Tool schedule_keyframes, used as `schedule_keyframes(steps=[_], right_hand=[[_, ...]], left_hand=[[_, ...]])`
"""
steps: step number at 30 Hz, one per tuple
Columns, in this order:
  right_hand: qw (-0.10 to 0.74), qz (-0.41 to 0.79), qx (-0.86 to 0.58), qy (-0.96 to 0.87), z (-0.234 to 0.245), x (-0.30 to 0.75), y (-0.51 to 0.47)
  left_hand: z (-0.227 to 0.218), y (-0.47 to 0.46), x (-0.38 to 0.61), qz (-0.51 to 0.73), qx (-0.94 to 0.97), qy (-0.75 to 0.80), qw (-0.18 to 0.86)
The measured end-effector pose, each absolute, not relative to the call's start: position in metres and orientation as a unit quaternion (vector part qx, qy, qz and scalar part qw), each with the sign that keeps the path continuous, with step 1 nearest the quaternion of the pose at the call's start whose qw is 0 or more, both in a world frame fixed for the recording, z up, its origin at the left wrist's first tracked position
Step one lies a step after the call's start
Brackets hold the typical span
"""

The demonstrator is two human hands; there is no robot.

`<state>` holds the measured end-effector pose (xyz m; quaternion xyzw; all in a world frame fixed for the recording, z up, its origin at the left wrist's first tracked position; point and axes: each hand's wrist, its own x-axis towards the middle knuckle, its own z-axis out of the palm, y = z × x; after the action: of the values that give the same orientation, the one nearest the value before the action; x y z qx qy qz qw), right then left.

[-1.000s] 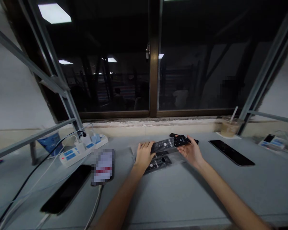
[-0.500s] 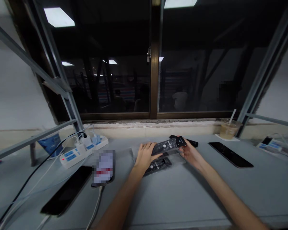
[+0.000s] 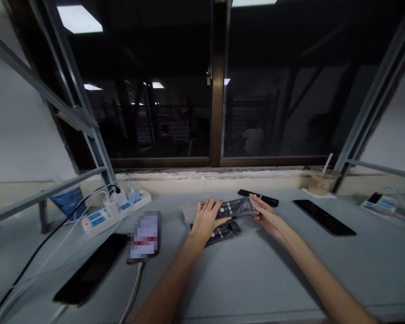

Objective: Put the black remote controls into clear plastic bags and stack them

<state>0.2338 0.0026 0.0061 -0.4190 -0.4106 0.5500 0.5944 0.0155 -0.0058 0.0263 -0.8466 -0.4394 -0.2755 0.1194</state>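
A black remote control (image 3: pixel 235 207) lies inside a clear plastic sleeve on the grey table (image 3: pixel 243 279), held between both hands. My left hand (image 3: pixel 206 219) grips its left end with the fingers curled over the sleeve. My right hand (image 3: pixel 265 214) pinches the right end, fingers closed on the plastic. Under it lies a second bagged remote (image 3: pixel 222 231). A bare black remote (image 3: pixel 258 197) rests just behind my right hand.
To the left are a white power strip (image 3: pixel 114 211) with plugs and cables, a blurred phone (image 3: pixel 144 235) and a dark phone (image 3: pixel 91 269). At the right lie a black phone (image 3: pixel 324 217), an iced drink cup (image 3: pixel 320 181) and another power strip (image 3: pixel 380 201). A dark window runs behind.
The remote was held up bare in my right hand; it has moved down and left into the clear sleeve, and both hands now hold the sleeve's ends low over the table.
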Motion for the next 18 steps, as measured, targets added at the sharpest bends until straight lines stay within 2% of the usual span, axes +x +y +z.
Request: schedule_keyframes(steps=[13,18], right_hand=[[0.531,0.533,-0.442,-0.488,-0.006,0.234,0.005],[0.538,0.493,-0.462,-0.504,0.002,0.227,-0.003]], left_hand=[[0.026,-0.011,0.020,-0.253,-0.867,-0.411,0.121],[0.024,-0.012,0.022,-0.252,-0.871,-0.408,0.104]])
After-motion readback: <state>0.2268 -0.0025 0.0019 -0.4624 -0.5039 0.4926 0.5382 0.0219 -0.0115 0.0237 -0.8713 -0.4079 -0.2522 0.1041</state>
